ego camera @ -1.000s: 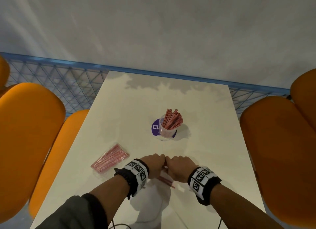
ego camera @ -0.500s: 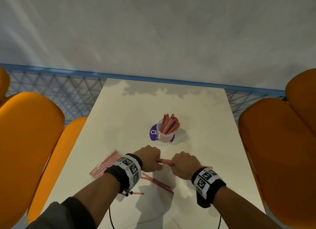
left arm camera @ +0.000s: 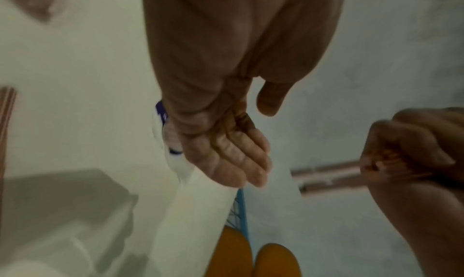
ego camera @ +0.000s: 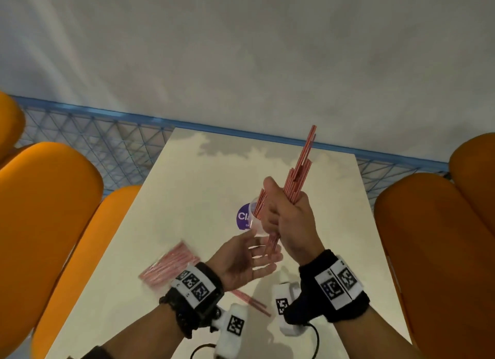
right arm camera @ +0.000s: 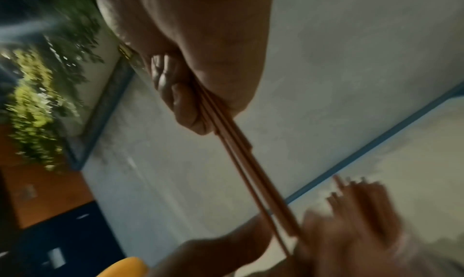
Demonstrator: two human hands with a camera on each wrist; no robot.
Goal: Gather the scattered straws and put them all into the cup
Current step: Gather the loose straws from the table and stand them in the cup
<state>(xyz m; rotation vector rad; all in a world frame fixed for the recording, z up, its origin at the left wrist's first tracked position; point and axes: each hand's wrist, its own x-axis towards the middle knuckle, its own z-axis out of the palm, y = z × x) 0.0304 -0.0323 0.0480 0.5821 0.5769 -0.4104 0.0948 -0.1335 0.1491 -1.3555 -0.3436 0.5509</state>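
My right hand (ego camera: 284,206) grips a bunch of red straws (ego camera: 300,171) nearly upright above the table, just in front of the clear cup (ego camera: 253,219). The cup stands on a purple round label and holds several straws; my right hand hides most of it. My left hand (ego camera: 263,257) is open, palm up, under the bunch's lower ends (ego camera: 272,244). In the right wrist view the fingers (right arm camera: 180,102) curl round the straws (right arm camera: 241,154). The left wrist view shows straight fingers (left arm camera: 238,162). A few loose straws (ego camera: 251,301) lie on the table between my wrists.
A clear packet of red straws (ego camera: 168,265) lies on the white table (ego camera: 187,198) to the left of my left wrist. Orange chairs (ego camera: 48,211) (ego camera: 434,238) flank the table. A blue mesh rail (ego camera: 107,133) runs along the far edge.
Both hands were low on the table pinching straws. The right hand has since lifted the bunch and turned it upright near the cup, and the left hand has let go and opened beneath it.
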